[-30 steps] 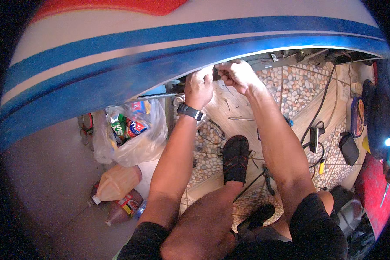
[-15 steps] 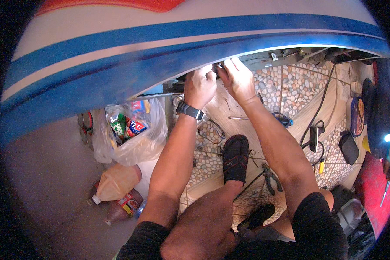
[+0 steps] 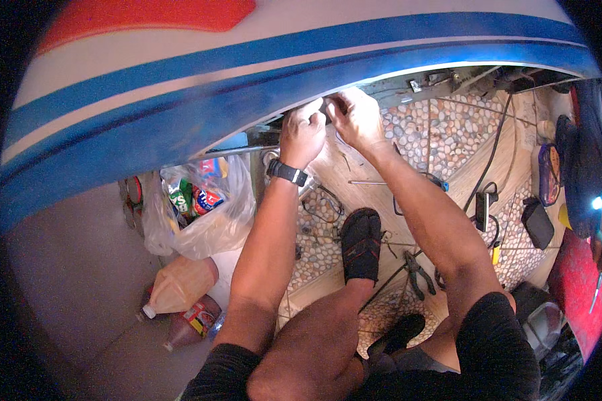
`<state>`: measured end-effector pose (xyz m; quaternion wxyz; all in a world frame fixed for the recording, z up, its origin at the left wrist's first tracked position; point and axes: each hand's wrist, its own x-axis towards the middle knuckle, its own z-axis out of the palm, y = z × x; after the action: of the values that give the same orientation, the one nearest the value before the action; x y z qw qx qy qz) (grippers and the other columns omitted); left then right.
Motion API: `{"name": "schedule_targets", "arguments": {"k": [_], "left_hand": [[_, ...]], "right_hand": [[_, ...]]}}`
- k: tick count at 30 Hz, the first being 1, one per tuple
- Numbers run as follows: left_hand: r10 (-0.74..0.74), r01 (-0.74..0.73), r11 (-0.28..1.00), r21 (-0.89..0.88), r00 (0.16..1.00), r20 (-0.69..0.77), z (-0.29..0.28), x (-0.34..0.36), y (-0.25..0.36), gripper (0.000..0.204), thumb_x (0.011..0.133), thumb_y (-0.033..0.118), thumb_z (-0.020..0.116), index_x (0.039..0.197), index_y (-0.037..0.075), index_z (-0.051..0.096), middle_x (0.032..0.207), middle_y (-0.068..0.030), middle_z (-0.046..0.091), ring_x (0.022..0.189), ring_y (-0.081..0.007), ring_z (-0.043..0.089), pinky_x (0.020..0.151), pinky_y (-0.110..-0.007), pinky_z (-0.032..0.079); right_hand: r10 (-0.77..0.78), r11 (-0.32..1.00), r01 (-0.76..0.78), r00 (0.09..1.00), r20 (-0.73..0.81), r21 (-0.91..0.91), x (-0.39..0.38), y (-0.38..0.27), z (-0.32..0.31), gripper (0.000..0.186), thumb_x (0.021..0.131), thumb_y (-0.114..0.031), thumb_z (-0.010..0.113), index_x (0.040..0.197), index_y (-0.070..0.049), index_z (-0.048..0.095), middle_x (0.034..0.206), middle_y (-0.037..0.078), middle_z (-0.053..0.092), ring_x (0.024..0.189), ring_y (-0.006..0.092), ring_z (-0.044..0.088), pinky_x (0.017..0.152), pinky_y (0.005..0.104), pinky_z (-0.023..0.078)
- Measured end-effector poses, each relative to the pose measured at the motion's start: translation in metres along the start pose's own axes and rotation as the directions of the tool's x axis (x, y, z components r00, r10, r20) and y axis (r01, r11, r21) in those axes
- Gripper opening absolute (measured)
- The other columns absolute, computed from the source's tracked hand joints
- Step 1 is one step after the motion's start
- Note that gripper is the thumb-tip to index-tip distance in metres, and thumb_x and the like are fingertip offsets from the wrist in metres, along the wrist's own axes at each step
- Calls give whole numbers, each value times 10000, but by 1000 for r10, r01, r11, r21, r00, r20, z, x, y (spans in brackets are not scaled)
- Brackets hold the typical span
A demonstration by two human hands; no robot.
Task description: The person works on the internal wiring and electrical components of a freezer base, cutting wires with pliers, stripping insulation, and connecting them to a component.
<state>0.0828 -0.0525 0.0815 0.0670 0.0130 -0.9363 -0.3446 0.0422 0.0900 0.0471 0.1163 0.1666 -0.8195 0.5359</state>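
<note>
A large white panel with blue stripes (image 3: 247, 87) curves across the top of the view. Both my hands reach up to its lower edge. My left hand (image 3: 302, 130), with a black watch on its wrist, is curled at the rim. My right hand (image 3: 356, 117) is beside it, fingers bent against the same spot near a small dark part (image 3: 332, 105). What the fingers pinch is too small to tell. My foot in a black shoe (image 3: 361, 242) rests on the pebble floor below.
A clear plastic bag of cans (image 3: 197, 207) and two brown bottles (image 3: 180, 297) lie at the left. Pliers (image 3: 418, 271), black cables (image 3: 488, 160), a thin metal rod (image 3: 381, 182) and small black boxes (image 3: 536, 224) lie on the floor. A bright lamp (image 3: 596, 202) shines at the right.
Both hands have stayed at the panel's lower edge. My right hand has shifted slightly closer to the left one, fingers working at the same spot.
</note>
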Motion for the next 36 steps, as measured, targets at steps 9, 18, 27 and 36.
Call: {"name": "schedule_targets", "arguments": {"k": [9, 18, 27, 36], "left_hand": [[-5, 4, 1000, -28, 999, -45, 2, -12, -14, 374, 889, 14, 498, 1226, 6, 658, 1123, -200, 666, 1043, -323, 641, 943, -373, 483], [-47, 45, 994, -103, 999, -20, 0, -12, 2, 343, 906, 96, 486, 1167, -16, 679, 1177, -230, 668, 1127, -371, 619, 998, -413, 464], [-81, 87, 988, -129, 996, 47, -4, -9, 1, 356, 897, 68, 501, 1200, -8, 672, 1175, -227, 662, 1120, -369, 614, 1005, -414, 457], [81, -83, 996, 43, 996, 41, -5, -13, 0, 500, 854, -28, 431, 1298, 81, 632, 1161, -251, 611, 1066, -417, 594, 967, -443, 458]], "right_hand": [[680, -129, -730, 428, 596, 671, 12, -25, 11, 72, 899, -57, 603, 829, -61, 614, 713, 24, 577, 595, 113, 511, 526, 267, 440], [143, 985, -134, 986, -87, 109, -24, -18, 2, 187, 893, -143, 699, 1004, -13, 621, 906, 110, 666, 700, 205, 664, 631, 327, 552], [-32, 994, 38, 998, -60, 101, -10, -20, -4, 178, 844, -118, 706, 971, -16, 635, 853, 185, 630, 778, 368, 638, 694, 408, 525], [536, 701, -649, 752, 383, 294, 3, -7, 7, 281, 867, -236, 634, 983, 15, 681, 846, 116, 693, 757, 182, 637, 690, 311, 507]]}}
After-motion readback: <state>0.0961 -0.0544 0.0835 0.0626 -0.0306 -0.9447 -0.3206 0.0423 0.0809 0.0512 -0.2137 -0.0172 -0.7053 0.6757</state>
